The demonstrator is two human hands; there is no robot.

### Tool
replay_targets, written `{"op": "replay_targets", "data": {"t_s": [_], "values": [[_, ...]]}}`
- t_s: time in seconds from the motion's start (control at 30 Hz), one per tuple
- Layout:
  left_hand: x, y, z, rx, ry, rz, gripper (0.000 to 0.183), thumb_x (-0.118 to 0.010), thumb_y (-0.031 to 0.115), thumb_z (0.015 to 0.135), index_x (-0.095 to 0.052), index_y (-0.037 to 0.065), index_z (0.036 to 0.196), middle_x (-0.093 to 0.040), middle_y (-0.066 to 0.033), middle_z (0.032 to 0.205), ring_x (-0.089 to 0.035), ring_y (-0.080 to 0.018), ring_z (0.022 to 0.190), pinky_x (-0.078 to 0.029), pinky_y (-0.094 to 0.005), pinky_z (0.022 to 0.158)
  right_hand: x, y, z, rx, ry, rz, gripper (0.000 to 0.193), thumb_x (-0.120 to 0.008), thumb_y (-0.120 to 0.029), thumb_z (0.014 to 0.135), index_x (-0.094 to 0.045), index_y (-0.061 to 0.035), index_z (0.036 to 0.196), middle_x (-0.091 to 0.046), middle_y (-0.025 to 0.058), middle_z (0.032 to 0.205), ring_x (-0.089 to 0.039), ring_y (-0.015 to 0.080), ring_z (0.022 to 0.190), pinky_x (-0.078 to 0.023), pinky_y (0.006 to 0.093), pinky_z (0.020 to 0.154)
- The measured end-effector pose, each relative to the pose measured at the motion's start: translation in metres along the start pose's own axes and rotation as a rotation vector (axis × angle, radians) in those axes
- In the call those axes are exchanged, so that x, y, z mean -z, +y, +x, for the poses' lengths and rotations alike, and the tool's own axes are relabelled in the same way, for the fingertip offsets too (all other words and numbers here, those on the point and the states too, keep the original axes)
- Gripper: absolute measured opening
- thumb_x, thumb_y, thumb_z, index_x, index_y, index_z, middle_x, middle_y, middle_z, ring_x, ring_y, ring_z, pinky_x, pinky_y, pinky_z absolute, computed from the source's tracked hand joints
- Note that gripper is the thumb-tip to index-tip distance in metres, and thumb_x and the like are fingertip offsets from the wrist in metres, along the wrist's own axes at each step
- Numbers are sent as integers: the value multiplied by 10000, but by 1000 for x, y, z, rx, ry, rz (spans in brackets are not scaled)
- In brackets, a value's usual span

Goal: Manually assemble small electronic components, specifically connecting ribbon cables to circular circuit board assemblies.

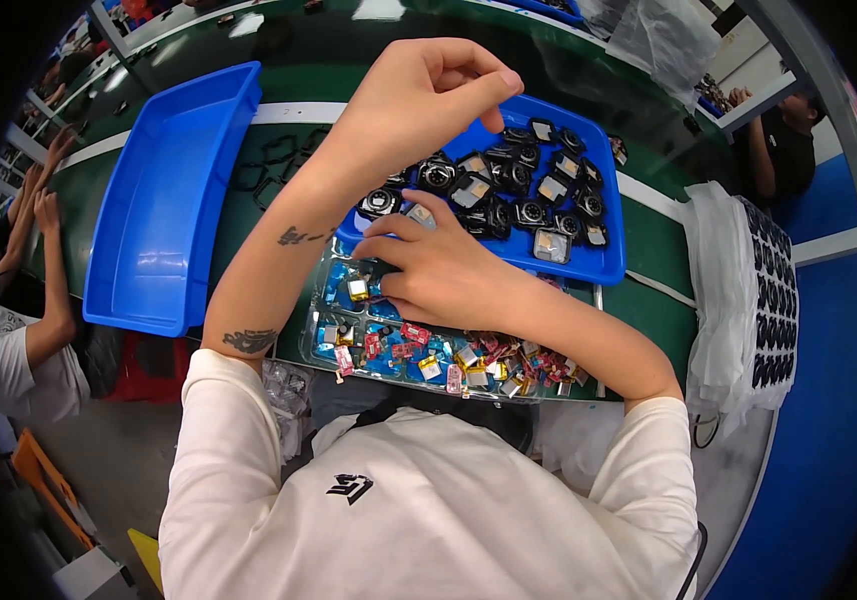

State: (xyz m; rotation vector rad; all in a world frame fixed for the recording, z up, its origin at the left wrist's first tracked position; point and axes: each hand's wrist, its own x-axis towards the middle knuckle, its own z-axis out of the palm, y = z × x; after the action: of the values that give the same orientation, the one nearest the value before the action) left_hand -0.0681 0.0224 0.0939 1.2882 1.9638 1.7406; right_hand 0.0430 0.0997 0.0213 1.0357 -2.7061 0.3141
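Observation:
My left hand (438,95) is raised over the far side of the blue bin, thumb and fingertips pinched together. Whatever they hold, if anything, is too small or hidden. Lower down, my right hand (443,265) reaches across the clear plastic tray (310,335), thumb and forefinger close together at its parts and the other fingers spread. What sits at those fingertips is hidden. Beside them lies a small silver-and-yellow battery piece (357,289) on blue film. A watch case (420,214) with a grey inside shows between the outer fingers.
Several black watch cases (530,212) fill the blue bin (603,262). Black frames (273,160) lie left of it, beside another blue bin (153,205). Red-tagged parts (415,333) crowd the clear tray. A tall stack of sheets (738,290) stands right. Other people (23,330) sit left.

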Motion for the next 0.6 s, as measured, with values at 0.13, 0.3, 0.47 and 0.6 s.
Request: {"op": "replay_targets", "data": {"t_s": [0.13,0.3,0.47,0.6], "values": [[0,6,-2,-45,-19,-56,204,-629,213,871,-670,24,933,-642,-14,735,-591,-53,712,-422,-170,600,27,8,-6,-179,18,189,81,-669,-111,710,-678,-61,774,-639,58,945,-590,209,971,-429,388,914],[4,12,-8,-33,-51,152,166,-699,152,800,-664,-3,843,-645,-21,743,-576,-60,669,-439,-192,592,75,36,-33,-299,412,323,160,-646,31,755,-675,1,909,-677,111,813,-654,217,747,-498,295,667],[-3,22,-15,-67,-123,261,182,-741,137,742,-615,8,769,-616,-15,686,-509,-40,600,-389,-195,536,93,41,-49,-356,447,306,116,-621,-9,792,-672,-22,896,-666,110,796,-631,230,695,-480,299,614],[-6,23,-15,-27,-152,250,195,-743,94,734,-579,8,797,-612,-8,677,-525,-52,605,-395,-191,539,91,38,-47,-360,548,359,157,-605,2,804,-643,-16,955,-668,122,791,-655,239,719,-488,285,623]]}}
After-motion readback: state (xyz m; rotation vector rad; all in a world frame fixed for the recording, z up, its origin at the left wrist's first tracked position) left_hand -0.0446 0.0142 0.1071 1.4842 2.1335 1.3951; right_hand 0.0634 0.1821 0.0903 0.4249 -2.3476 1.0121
